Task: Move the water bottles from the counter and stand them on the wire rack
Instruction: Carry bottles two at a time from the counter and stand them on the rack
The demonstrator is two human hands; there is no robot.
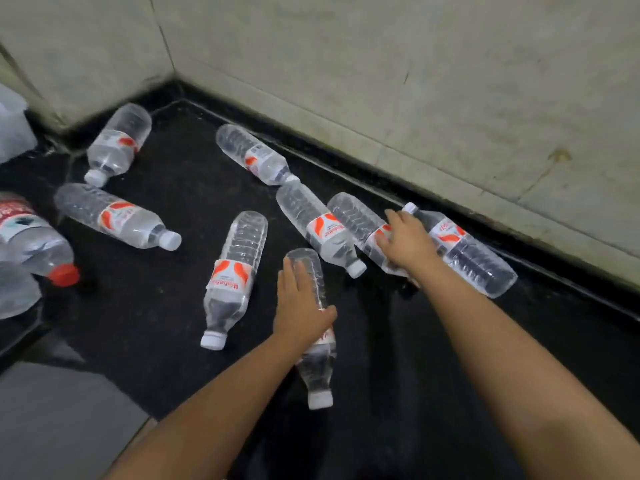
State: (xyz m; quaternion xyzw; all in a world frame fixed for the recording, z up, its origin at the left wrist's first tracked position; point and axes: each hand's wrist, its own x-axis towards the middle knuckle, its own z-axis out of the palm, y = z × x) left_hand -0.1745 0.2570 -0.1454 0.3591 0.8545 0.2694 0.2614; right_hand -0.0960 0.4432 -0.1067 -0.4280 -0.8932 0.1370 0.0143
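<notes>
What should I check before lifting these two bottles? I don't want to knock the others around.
1. Left hand closed around the nearest bottle: cannot tell, the palm rests on it with fingers draped over.
2. Right hand gripping the bottle by the wall: cannot tell.
3. Caps on both: near bottle ok, the other's is hidden.
4. Neighbours clear: not ok, another bottle lies against the right-hand one.
5. Wire rack in sight: not ok, not in view.
</notes>
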